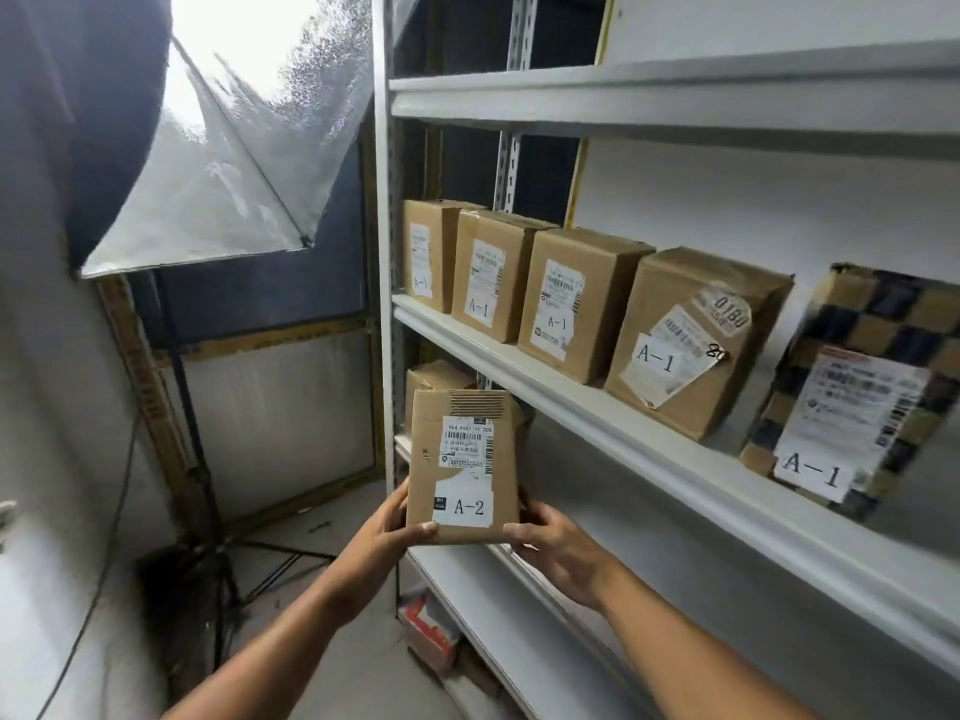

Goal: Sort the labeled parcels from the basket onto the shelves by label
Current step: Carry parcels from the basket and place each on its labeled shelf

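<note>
A brown cardboard parcel (462, 465) labeled A-2 is held upright in front of the shelving unit's left end. My left hand (387, 527) grips its lower left corner and my right hand (550, 537) grips its lower right corner. Behind it, on the lower shelf (519, 652), stands another brown parcel (434, 379), mostly hidden. The shelf above (649, 433) carries several parcels labeled A-1, among them a tilted box (691, 340) and a checkered one (857, 387). The basket is out of view.
A softbox light (223, 153) on a black tripod stand (202, 459) occupies the left, with its legs and cable spread over the floor. A small red and white box (431, 631) lies under the bottom shelf. The top shelf (675, 101) shows nothing on it.
</note>
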